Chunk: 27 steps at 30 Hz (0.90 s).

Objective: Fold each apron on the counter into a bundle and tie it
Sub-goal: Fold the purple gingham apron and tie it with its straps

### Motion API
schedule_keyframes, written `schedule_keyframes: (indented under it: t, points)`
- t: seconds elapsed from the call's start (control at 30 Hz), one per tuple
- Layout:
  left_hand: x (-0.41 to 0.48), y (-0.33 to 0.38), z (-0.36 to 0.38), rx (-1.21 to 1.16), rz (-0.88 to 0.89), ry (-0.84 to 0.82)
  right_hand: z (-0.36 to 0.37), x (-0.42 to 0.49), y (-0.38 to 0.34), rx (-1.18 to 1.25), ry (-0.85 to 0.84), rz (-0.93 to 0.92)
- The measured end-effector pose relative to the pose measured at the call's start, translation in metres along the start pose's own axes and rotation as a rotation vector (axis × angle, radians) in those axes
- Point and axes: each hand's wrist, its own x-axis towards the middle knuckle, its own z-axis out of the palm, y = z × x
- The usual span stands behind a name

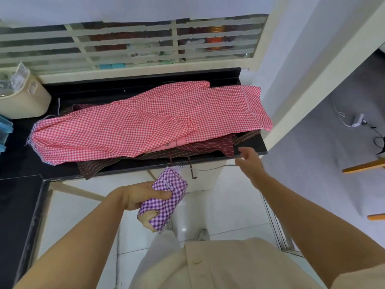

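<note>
So the purple bundle (pixel 166 197) is gripped in the left hand (pixel 137 197), its tie string (pixel 212 167) pulled taut rightward and pinched by the right hand (pixel 249 163)'s fingers (pixel 243 152). Tying looks underway, and wrapping is probably needed next. The pink apron (pixel 145 122) is spread beyond them on the tabletop (pixel 252 146).

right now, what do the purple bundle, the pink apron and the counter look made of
Purple bundle, gripped in the left hand: thin woven gingham, probably cotton, matte; it creases sharply. Right hand holds its thin tie. Pink apron: the same kind of light checked weave, matte, lying in soft wrinkles. Counter: black polished stone, possibly granite; its front edge shows a sheen.
</note>
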Motion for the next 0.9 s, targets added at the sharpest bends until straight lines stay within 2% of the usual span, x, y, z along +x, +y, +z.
schedule_keyframes:
  t: [0.03,0.07,0.17,0.23,0.4,0.6,0.67,0.8,0.9]
  points:
    - [0.001,0.000,0.003,-0.048,0.016,0.005,0.004,-0.006,-0.008,0.055,-0.008,-0.095]
    - [0.003,0.001,0.006,-0.087,0.034,0.010,0.010,-0.015,-0.017,0.118,-0.099,-0.153]
    - [0.003,0.005,0.011,-0.164,0.086,0.015,0.038,-0.047,-0.044,0.086,-0.614,-0.170]
    - [0.001,0.006,0.013,-0.197,0.114,0.006,0.058,-0.058,-0.050,0.038,-0.822,-0.142]
    - [-0.007,-0.001,0.011,-0.330,0.130,-0.009,0.075,-0.063,-0.048,0.200,-0.953,0.008]
    - [-0.012,-0.013,0.007,-0.355,0.114,-0.031,0.076,-0.063,-0.049,0.154,-1.149,-0.003]
    - [-0.013,-0.013,0.007,-0.336,0.114,-0.036,0.077,-0.063,-0.049,0.071,-1.120,-0.021]
    - [-0.012,-0.007,0.010,-0.259,0.121,-0.040,0.077,-0.051,-0.050,0.199,-0.672,0.099]
    - [-0.010,0.004,0.019,-0.190,0.142,-0.043,0.079,-0.044,-0.055,0.208,-0.519,0.058]
